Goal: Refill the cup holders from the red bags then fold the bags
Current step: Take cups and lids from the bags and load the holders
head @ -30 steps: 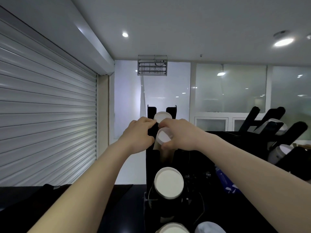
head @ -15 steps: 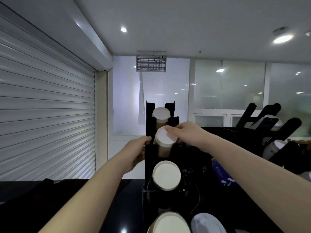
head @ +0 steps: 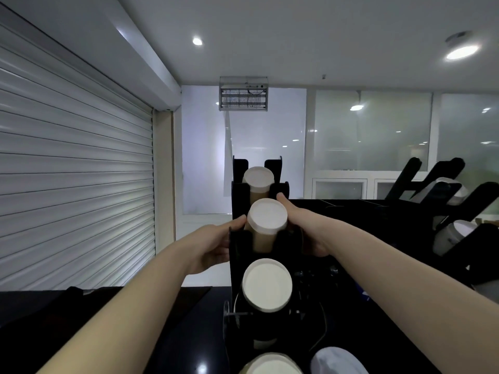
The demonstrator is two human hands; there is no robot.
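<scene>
Two thumbs are set on the white-based paper cup stack (head: 267,215) in the black tiered holder (head: 237,255): left hand (head: 213,247) at 9 o'clock, right hand (head: 307,228) at 3; fingers hidden, grip cannot be told. Even push advised.

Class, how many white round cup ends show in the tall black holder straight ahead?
4 cup ends: top, second beneath, third lower, fourth cut off at the frame's bottom; more may be hidden.
</scene>
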